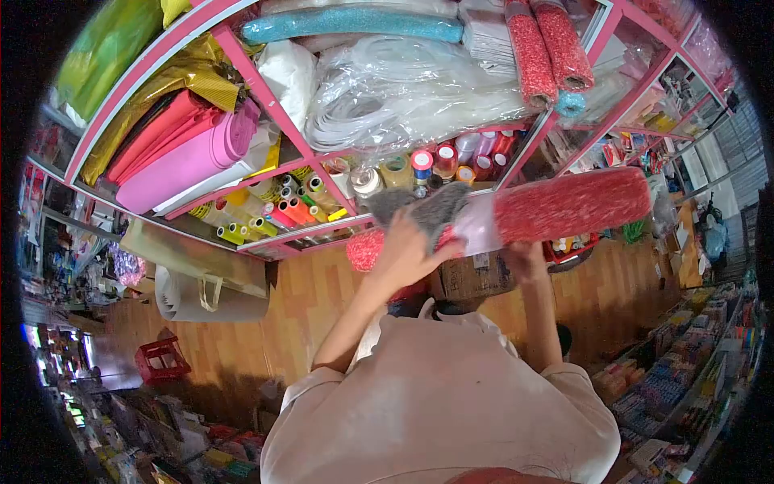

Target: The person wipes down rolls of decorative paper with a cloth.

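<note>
A long red roll (572, 206) in shiny plastic wrap, with a pale band (479, 227) around its middle, lies nearly level in front of my body. My left hand (407, 252) is closed on a dark grey cloth (435, 211), which is bunched against the roll near the pale band. The cloth and hand hide part of the roll's left side. Beneath the red part, just right of the band, my right hand (528, 262) grips the roll from below. Its fingers are partly hidden by the roll.
Pink-framed shelves (270, 105) ahead hold foam sheet rolls (189, 157), clear plastic bundles (403, 89), ribbon spools (422, 161) and two more red rolls (556, 48). A cardboard box (472, 281) sits below my hands. A red crate (161, 359) stands on the wood floor (302, 298); packed goods (685, 371) line the right.
</note>
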`<state>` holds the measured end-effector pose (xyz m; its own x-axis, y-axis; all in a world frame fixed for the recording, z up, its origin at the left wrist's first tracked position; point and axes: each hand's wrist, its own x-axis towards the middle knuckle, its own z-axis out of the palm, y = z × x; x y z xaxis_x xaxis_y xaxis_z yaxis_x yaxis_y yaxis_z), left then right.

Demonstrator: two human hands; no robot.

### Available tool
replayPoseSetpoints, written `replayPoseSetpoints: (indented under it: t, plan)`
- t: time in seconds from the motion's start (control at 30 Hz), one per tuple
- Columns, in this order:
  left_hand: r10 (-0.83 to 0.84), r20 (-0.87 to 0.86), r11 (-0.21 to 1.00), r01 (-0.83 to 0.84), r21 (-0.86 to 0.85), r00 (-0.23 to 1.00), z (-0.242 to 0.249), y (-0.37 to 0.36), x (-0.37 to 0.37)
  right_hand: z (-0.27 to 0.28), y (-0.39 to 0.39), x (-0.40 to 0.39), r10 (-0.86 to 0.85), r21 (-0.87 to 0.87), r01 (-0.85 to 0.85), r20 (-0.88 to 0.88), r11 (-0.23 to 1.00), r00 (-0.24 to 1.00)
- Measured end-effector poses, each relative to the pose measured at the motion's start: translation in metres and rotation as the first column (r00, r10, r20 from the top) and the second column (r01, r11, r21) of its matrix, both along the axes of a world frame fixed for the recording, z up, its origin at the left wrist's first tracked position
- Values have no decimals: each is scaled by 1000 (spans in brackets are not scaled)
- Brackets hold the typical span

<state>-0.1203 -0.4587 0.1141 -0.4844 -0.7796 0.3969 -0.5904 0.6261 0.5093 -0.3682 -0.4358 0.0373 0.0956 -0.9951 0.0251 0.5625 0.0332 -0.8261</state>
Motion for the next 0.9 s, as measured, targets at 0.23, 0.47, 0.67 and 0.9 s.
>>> replayPoseSetpoints:
  t: [0.23, 0.47, 0.67, 0.9]
  plan:
    - [-221, -260, 971, 238, 36, 940, 23, -3, -59, -19, 19, 57, 16, -92, -66, -462, 994, 887]
    - [194, -50, 970, -184, 157, 980, -32, -13, -9, -42, 17, -44, 41, -189, -49, -44, 981, 998]
    - [301, -117, 949, -285, 135, 946, -47, -14, 15, -33, 21, -61, -122, -144, 167, 279, 975, 953]
    - [152, 3, 982, -151, -116, 988, -8, 23, -55, 7, 17, 35, -195, 235, 154, 159, 960, 968]
